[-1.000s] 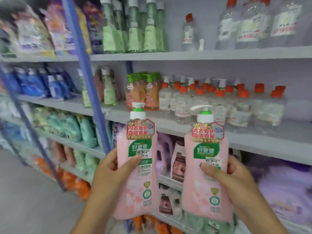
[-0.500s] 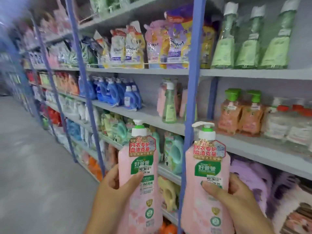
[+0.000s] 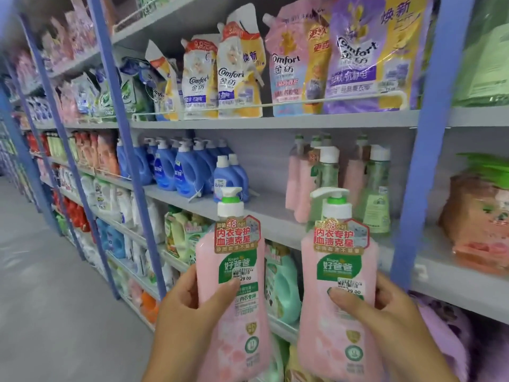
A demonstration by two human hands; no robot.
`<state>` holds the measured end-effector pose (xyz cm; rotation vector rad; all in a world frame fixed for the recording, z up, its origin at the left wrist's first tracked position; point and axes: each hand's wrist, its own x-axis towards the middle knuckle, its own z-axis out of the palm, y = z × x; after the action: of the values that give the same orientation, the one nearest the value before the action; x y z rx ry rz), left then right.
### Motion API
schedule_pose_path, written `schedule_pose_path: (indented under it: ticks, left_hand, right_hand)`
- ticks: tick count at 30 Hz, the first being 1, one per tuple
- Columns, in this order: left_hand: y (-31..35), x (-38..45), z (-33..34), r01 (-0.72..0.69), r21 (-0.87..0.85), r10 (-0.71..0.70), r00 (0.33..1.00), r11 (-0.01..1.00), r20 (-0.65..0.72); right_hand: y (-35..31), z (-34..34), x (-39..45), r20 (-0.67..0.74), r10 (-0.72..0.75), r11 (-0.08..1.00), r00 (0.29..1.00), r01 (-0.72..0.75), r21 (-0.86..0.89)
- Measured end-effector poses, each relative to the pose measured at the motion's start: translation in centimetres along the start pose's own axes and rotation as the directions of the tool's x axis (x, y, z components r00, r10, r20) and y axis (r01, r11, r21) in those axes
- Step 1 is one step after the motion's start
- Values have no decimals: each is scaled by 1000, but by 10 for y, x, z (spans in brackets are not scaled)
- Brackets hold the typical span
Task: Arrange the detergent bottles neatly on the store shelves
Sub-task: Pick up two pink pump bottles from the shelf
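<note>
Your left hand point(image 3: 183, 312) grips one pink plastic pump bottle point(image 3: 234, 293), thumb across its label; your right hand point(image 3: 391, 312) grips a matching pink pump bottle point(image 3: 337, 299). Both upright, side by side, before the grey shelf point(image 3: 275, 216).

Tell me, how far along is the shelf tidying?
Done: blue bottles stand grouped on the middle shelf. In hand: the left hand and right hand each grip a pink pump bottle. Left: shelving both, probably beside the pink bottles there.
</note>
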<state>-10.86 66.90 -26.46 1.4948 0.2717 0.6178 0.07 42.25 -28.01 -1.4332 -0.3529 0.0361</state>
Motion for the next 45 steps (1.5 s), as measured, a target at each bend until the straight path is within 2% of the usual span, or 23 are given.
schedule_pose_path:
  ticks: [6,12,16,18,23,27,33,35,38,39,43,44,45]
  left_hand:
    - [-5,110,-5,-86,30,87,996,996,-14]
    - [-15,214,3,-176,-55,178,983,983,31]
    - [-37,279,16,-238,-120,244,969,964,39]
    - [-49,312,22,-247,-149,258,964,957,62]
    - [-79,383,44,-259,-138,285,931,956,229]
    - [-92,415,63,-261,-161,297,916,952,271]
    - [-106,445,98,-231,-179,277,913,956,300]
    - [-109,449,109,-250,-171,293,907,953,303]
    - [-108,451,123,-235,-157,274,908,959,316]
    - [-106,451,127,-233,-151,270,907,961,323]
    - [-104,447,138,-257,-137,289,894,957,343]
    - [-101,447,140,-252,-106,274,890,962,365]
    - [-98,447,140,-254,-80,265,882,964,391]
  right_hand:
    - [4,53,104,-8,-50,999,999,50,5]
    - [5,88,177,-98,-100,995,990,98,-33]
    - [21,111,218,-222,-136,987,966,112,-118]
    - [28,123,236,-294,-134,983,946,89,-163]
    - [45,144,273,-477,-132,974,869,24,-227]
    - [53,156,291,-589,-154,958,793,-26,-285]
    - [60,161,304,-624,-335,864,706,-34,-503]
    - [63,160,305,-617,-428,753,661,-116,-647]
    - [58,156,304,-583,-481,528,654,-315,-789]
    - [55,156,303,-578,-478,496,661,-340,-799]
    - [49,151,285,-515,-461,494,723,-273,-825]
    - [44,145,274,-498,-490,534,715,-206,-820]
    - [38,136,263,-495,-541,584,680,-120,-803]
